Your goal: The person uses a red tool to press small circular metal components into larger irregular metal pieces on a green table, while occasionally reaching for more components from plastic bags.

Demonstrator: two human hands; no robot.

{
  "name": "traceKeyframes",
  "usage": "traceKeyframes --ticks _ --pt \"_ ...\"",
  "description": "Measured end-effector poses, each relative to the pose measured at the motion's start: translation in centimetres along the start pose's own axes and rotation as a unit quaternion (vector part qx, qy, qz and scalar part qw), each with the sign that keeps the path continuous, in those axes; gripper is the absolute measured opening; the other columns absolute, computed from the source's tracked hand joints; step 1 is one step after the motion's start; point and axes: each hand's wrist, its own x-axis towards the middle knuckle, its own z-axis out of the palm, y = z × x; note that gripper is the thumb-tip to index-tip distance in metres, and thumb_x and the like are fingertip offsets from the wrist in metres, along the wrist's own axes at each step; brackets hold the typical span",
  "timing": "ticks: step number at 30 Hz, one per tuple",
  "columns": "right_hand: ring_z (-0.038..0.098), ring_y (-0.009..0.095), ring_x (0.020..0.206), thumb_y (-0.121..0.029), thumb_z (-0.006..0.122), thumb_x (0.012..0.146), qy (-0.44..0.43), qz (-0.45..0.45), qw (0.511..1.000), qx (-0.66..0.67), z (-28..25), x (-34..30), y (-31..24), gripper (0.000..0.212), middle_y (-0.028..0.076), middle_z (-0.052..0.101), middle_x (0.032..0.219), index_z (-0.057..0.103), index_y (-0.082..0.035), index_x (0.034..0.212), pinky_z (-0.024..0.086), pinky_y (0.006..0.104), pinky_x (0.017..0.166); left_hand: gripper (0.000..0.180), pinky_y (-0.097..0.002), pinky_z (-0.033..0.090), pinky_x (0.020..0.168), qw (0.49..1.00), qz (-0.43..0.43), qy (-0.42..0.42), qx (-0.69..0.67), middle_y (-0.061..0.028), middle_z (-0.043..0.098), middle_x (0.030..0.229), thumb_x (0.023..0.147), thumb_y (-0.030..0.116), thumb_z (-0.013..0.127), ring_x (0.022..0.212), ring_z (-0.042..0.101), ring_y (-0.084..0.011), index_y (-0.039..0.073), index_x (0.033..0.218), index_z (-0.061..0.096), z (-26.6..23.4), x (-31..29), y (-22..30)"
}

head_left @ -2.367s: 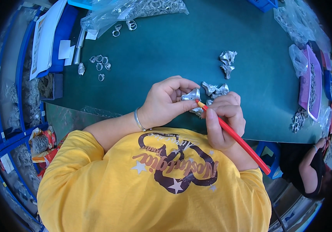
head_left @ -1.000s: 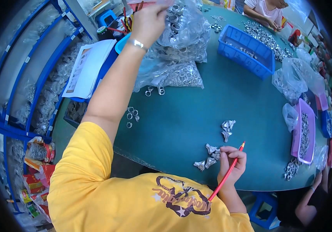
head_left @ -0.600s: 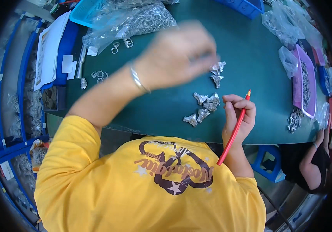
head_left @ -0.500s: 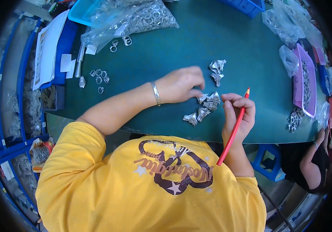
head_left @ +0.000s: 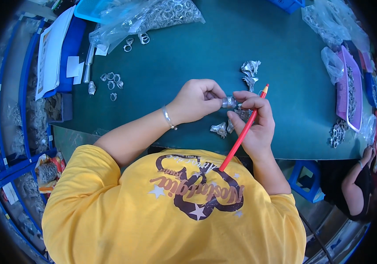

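Over the green table, my left hand (head_left: 197,102), with a bangle on its wrist, pinches what looks like a small stack of silver rings (head_left: 229,102). My right hand (head_left: 258,127) keeps a red pencil (head_left: 241,137) slanted across its fingers, tip pointing away from me. Its thumb and fingertips are close around the right side of the rings; whether they touch cannot be seen clearly. Below the hands lie more silver ring clusters (head_left: 218,129), partly hidden by the right hand. Farther off sits another pair of silver clusters (head_left: 250,68).
Loose rings (head_left: 111,84) lie at the left, near a metal rod (head_left: 87,72) and paper slips. A clear bag of rings (head_left: 171,15) rests at the back. A purple basket (head_left: 341,103) stands right, near a blue stool (head_left: 300,182) and another person's arm (head_left: 353,189).
My left hand has lifted a ring stack from the near clusters. My right hand, still gripping the pencil, has moved left to meet it. The view has shifted slightly.
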Motion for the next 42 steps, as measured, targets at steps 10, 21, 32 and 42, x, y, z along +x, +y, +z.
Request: traceKeyframes --ticks 10,21,32,42 --pt "0.060 0.015 0.081 0.004 0.075 0.069 -0.002 0.029 0.997 0.072 0.4 -0.3 -0.5 0.033 0.015 0.063 0.094 0.049 -0.003 0.087 0.049 0.0252 0.068 0.029 -0.0243 0.052 0.073 0.951 -0.019 -0.050 -0.305 -0.0108 0.059 0.102 0.079 -0.004 0.065 0.087 0.060 -0.0134 -0.004 0.106 0.056 0.2 -3.2 3.0" --pt "0.058 0.014 0.086 -0.004 0.051 0.091 -0.022 0.020 0.999 0.039 0.1 -0.2 -1.5 0.020 0.012 0.063 0.096 0.053 0.000 0.110 0.047 0.0243 0.075 0.027 -0.0262 0.049 0.081 0.986 0.099 -0.002 -0.133 -0.0100 0.055 0.103 0.074 -0.010 0.067 0.095 0.057 -0.0160 -0.001 0.098 0.058 -0.1 -3.4 2.0" --pt "0.054 0.018 0.072 -0.007 0.048 0.088 0.040 -0.118 0.988 0.088 -0.1 -0.9 -1.3 0.012 0.013 0.060 0.083 0.051 0.002 0.096 0.044 0.0298 0.071 0.029 -0.0257 0.047 0.079 0.991 0.133 0.012 -0.018 -0.0078 0.052 0.101 0.070 -0.011 0.069 0.092 0.055 -0.0150 0.002 0.094 0.059 -0.2 -3.7 1.9" --pt "0.052 0.016 0.065 -0.009 0.051 0.085 0.004 -0.110 0.993 0.050 -0.5 -1.1 -1.1 0.006 0.007 0.059 0.070 0.048 -0.004 0.087 0.041 0.0321 0.070 0.028 -0.0238 0.052 0.073 0.997 0.069 0.011 -0.040 -0.0069 0.051 0.099 0.069 -0.008 0.072 0.087 0.058 -0.0132 -0.001 0.093 0.060 0.0 -4.0 2.5"
